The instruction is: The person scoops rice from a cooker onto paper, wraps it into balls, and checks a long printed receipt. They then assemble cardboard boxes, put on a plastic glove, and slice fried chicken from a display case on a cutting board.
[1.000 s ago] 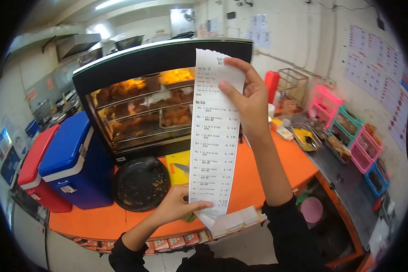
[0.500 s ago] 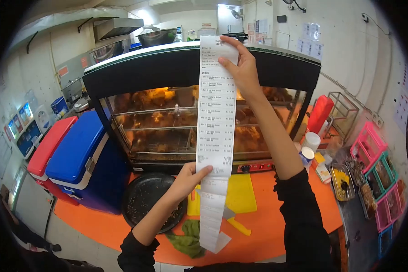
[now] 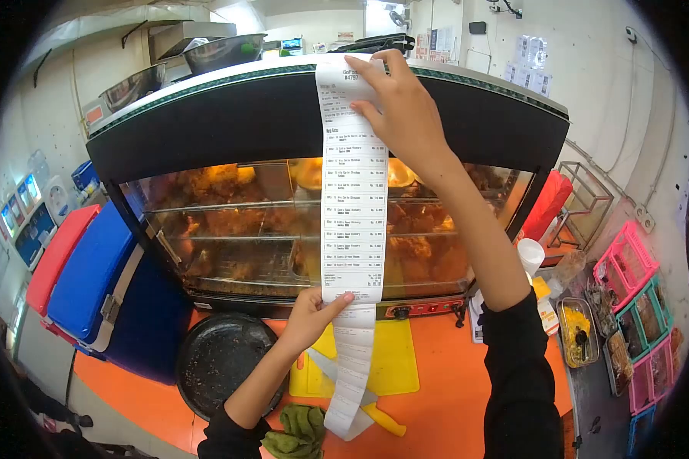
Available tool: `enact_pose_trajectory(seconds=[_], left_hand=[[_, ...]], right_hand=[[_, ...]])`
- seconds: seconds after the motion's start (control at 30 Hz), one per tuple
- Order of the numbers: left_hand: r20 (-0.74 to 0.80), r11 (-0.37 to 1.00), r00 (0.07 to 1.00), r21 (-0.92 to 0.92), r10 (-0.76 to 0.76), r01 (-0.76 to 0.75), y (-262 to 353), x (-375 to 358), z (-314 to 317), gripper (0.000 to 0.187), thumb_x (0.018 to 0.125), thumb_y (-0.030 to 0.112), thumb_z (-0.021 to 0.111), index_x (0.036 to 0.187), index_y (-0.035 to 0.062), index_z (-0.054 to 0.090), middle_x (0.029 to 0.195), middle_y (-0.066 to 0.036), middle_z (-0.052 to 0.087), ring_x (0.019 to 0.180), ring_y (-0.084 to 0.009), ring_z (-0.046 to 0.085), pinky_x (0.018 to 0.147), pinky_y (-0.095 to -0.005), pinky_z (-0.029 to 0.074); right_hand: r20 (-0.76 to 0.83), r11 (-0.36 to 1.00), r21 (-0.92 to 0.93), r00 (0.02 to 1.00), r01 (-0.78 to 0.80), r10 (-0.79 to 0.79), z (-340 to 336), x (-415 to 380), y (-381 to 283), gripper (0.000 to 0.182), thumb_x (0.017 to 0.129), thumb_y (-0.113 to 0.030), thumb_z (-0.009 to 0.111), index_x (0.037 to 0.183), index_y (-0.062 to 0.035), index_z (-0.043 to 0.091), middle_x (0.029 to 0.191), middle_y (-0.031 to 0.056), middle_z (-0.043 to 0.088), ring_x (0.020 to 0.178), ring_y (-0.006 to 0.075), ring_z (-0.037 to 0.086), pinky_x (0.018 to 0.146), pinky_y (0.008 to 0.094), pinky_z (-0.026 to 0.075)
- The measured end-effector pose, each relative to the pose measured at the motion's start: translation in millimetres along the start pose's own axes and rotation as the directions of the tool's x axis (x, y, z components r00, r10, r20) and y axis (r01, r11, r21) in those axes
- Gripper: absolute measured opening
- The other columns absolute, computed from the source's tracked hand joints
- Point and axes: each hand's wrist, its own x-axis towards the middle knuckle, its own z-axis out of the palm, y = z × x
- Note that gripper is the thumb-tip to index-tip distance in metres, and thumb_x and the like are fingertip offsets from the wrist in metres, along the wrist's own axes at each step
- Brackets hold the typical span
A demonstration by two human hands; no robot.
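A long printed paper receipt (image 3: 354,206) hangs upright in front of a heated display cabinet (image 3: 214,115). My right hand (image 3: 406,115) grips its top end by the cabinet's upper edge. Lower down, my left hand (image 3: 311,317) pinches the strip with the thumb across its front. Below that, the receipt's tail curls over a yellow cutting board (image 3: 402,356) and a yellow-handled knife (image 3: 385,420), covering part of both. A black round pan (image 3: 214,359) lies left of the board, partly behind my left forearm. Near my left wrist is a crumpled green cloth (image 3: 297,433).
Browned food fills the cabinet's racks behind glass. Blue (image 3: 92,275) and red cooler boxes (image 3: 67,264) stand at the left. Along the right are a tray of yellow food (image 3: 578,329), pink and green baskets (image 3: 628,256) and a white tub (image 3: 530,252). Metal bowls (image 3: 223,52) sit behind the cabinet.
My view has moved closer to the cabinet, which looks larger. The receipt and both hands appear slightly further left, still gripping the paper.
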Motion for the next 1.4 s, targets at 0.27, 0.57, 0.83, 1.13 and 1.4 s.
enact_pose_trajectory(seconds=[0.27,0.57,0.83,1.13,1.4], left_hand=[[0.032,1.000,0.999,0.000,-0.018,0.018,-9.5,10.7,-5.7,0.027,0.087,0.018,0.058,0.102,-0.0039,0.061,0.091,-0.007,0.065,0.081,-0.0085,0.058,0.072,-0.0229,0.046],[-0.015,1.000,1.000,-0.012,0.002,-0.002,-12.3,18.5,-6.6,0.031,0.089,0.024,0.054,0.099,-0.0049,0.061,0.084,-0.005,0.065,0.072,-0.0067,0.057,0.064,-0.0221,0.046],[-0.031,1.000,1.000,-0.021,0.005,-0.006,-12.0,28.3,-8.5,0.032,0.091,0.025,0.052,0.095,-0.0043,0.063,0.080,-0.004,0.065,0.069,-0.0057,0.056,0.062,-0.0213,0.044],[-0.036,1.000,0.999,-0.021,-0.019,0.018,-2.9,31.4,-0.4,0.034,0.090,0.028,0.053,0.094,-0.0033,0.063,0.079,-0.004,0.065,0.068,-0.0056,0.056,0.061,-0.0211,0.044],[0.030,0.998,0.999,-0.068,0.011,-0.009,8.5,31.1,22.5,0.033,0.090,0.028,0.053,0.094,-0.0035,0.063,0.080,-0.005,0.065,0.069,-0.0057,0.056,0.061,-0.0211,0.044]], right_hand=[[-0.073,0.894,-0.353,0.945,0.276,-0.320,6.1,5.2,18.5,0.035,0.076,-0.018,0.063,0.109,-0.0135,0.055,0.106,0.0046,0.054,0.101,0.0200,0.054,0.094,0.0437,0.036],[-0.098,0.818,-0.497,0.917,0.291,-0.386,2.7,10.5,17.4,0.025,0.083,-0.020,0.053,0.106,-0.0107,0.054,0.101,0.0036,0.057,0.100,0.0191,0.054,0.094,0.0482,0.034],[0.023,0.840,-0.448,0.943,0.307,-0.332,7.1,7.2,16.9,0.024,0.081,-0.015,0.053,0.104,-0.0084,0.054,0.100,0.0045,0.056,0.104,0.0192,0.051,0.092,0.0476,0.035],[0.131,0.892,-0.395,0.975,0.218,-0.180,-3.1,12.6,6.5,0.039,0.075,-0.018,0.065,0.111,-0.0079,0.052,0.110,0.0072,0.053,0.106,0.0213,0.049,0.086,0.0389,0.038],[0.120,0.783,-0.559,0.961,0.273,-0.250,-33.6,3.7,23.6,0.016,0.078,-0.007,0.051,0.092,-0.0073,0.056,0.089,0.0047,0.060,0.091,0.0196,0.058,0.078,0.0377,0.043]])
